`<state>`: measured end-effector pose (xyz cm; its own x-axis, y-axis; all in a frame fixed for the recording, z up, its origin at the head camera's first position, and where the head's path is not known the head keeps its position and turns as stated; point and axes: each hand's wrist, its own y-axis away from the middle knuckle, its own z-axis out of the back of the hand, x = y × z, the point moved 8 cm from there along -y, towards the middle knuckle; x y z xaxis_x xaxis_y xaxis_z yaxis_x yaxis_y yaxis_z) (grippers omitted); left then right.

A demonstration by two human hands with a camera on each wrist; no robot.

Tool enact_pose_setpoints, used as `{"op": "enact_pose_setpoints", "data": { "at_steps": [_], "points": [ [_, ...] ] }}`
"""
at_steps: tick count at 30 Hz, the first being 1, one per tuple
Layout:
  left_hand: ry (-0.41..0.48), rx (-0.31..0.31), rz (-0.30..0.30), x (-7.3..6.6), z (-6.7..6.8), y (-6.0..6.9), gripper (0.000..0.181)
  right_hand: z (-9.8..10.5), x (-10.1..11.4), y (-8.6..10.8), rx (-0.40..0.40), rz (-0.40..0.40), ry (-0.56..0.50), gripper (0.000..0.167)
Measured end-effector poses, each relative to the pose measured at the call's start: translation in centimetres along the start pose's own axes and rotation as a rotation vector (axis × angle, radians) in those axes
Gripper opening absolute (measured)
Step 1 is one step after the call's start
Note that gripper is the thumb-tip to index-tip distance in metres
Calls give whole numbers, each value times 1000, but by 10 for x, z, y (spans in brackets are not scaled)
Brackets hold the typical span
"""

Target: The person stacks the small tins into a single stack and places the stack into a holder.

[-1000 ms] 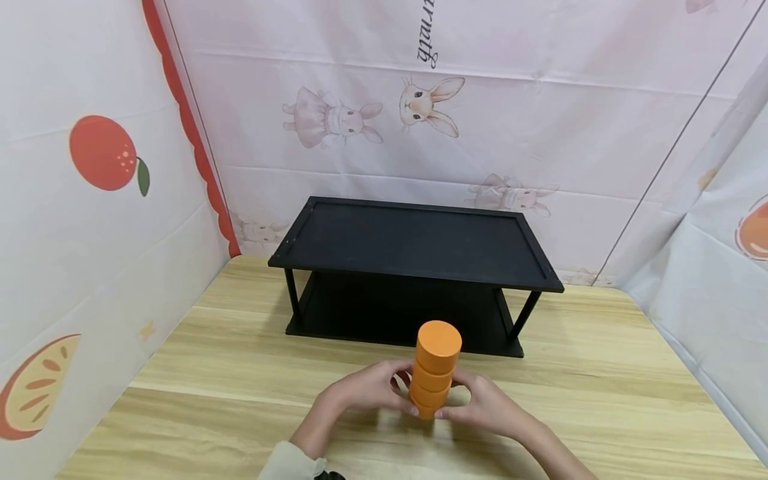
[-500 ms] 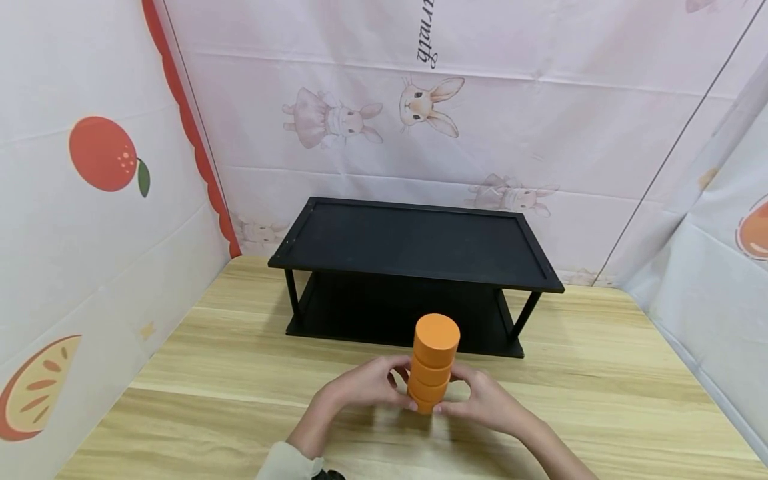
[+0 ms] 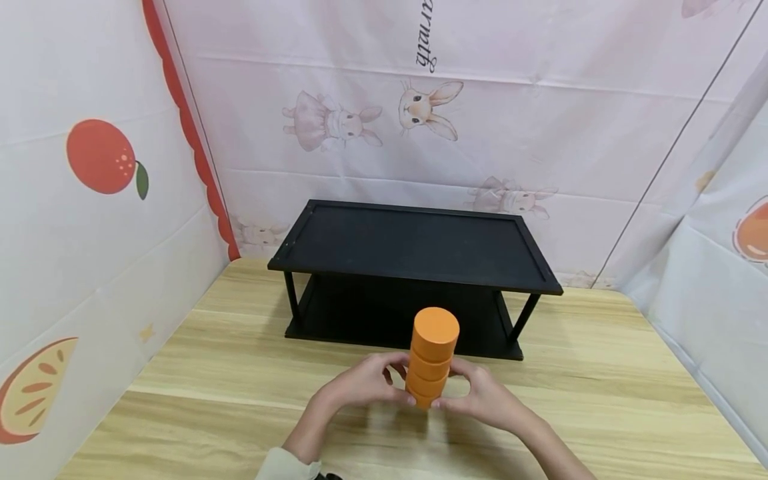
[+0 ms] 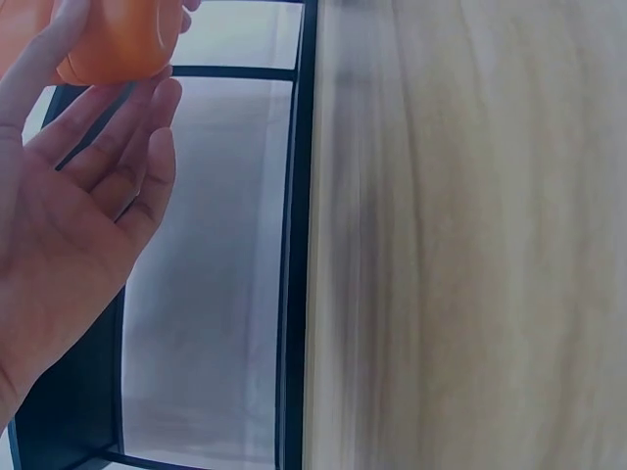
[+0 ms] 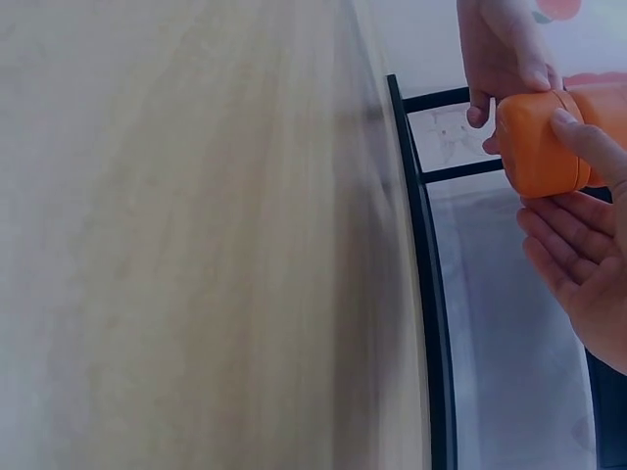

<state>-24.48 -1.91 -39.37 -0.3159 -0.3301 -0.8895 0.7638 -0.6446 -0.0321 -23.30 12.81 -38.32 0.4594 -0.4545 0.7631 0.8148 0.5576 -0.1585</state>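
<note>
Both hands hold an upright orange cylinder (image 3: 431,363) with a flat top and grooves round its side; it looks like a bottle or canister, but its exact kind is not clear. My left hand (image 3: 372,381) grips its lower left side between thumb and fingers. On the lower right side, my right hand (image 3: 485,398) grips it the same way. The left wrist view shows the cylinder's rounded lower end (image 4: 118,44) apart from the tabletop, with the left hand's outer fingers loose below it. In the right wrist view the right thumb (image 5: 583,137) presses on the cylinder.
Just behind the cylinder stands a black two-tier rack (image 3: 414,243), its lower shelf (image 3: 360,313) partly hidden by the upper one. It rests on a wood-grain table (image 3: 240,373). Printed cloth walls (image 3: 360,160) enclose the back and both sides.
The cylinder, with both hands round it, has moved slightly up and away from me toward the rack. The grip looks the same, and the whole head view has shifted a little.
</note>
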Motion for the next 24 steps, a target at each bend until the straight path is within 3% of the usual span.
{"op": "enact_pose_setpoints", "data": {
  "at_steps": [9,24],
  "points": [
    [-13,-52,6,-3,3,2,48,4,3,-2,-26,-8,17,55],
    [-34,-90,-10,-6,7,1,43,9,7,-3,-75,-10,-15,57]
  ]
}}
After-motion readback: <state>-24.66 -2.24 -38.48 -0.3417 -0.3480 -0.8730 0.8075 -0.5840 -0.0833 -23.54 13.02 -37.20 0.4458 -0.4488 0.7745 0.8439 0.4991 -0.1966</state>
